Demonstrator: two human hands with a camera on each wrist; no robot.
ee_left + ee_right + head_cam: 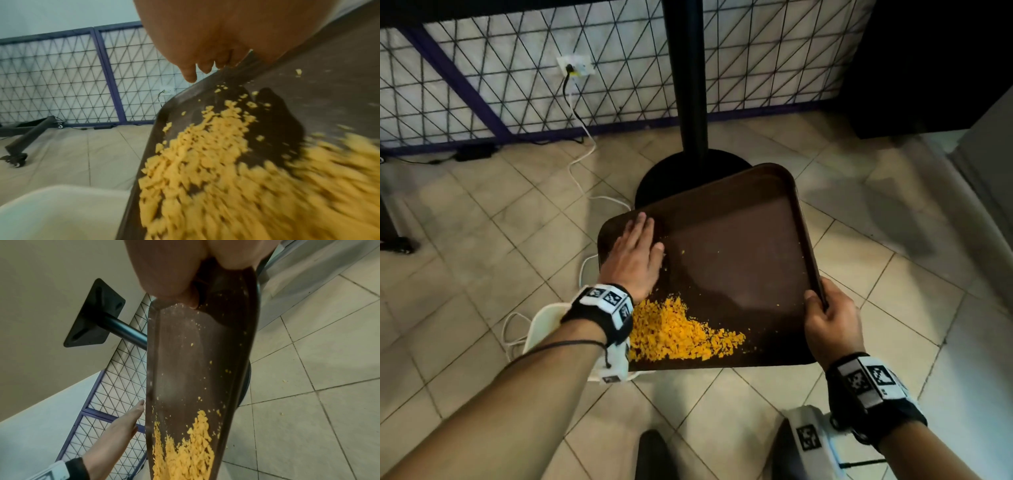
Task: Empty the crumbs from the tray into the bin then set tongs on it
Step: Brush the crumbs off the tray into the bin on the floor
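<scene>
A brown tray [739, 267] is tilted above the tiled floor, its near left corner lowest. Yellow crumbs [678, 332] are heaped in that corner; in the left wrist view the crumbs [226, 170] look blurred on the tray [329, 81]. My left hand [643, 233] lies flat on the tray's left side, fingers straight. My right hand [828, 318] grips the right rim, thumb on top. In the right wrist view the tray [195, 353] appears edge-on. A white bin [544, 322] sits under the low corner, mostly hidden. No tongs are in view.
A black table post with a round base [685, 164] stands just behind the tray. A wire-grid fence [482, 85] runs along the back, with a wall socket [575, 65] and a white cable [582, 161] trailing across the floor. A wheeled black leg [24, 139] lies at left.
</scene>
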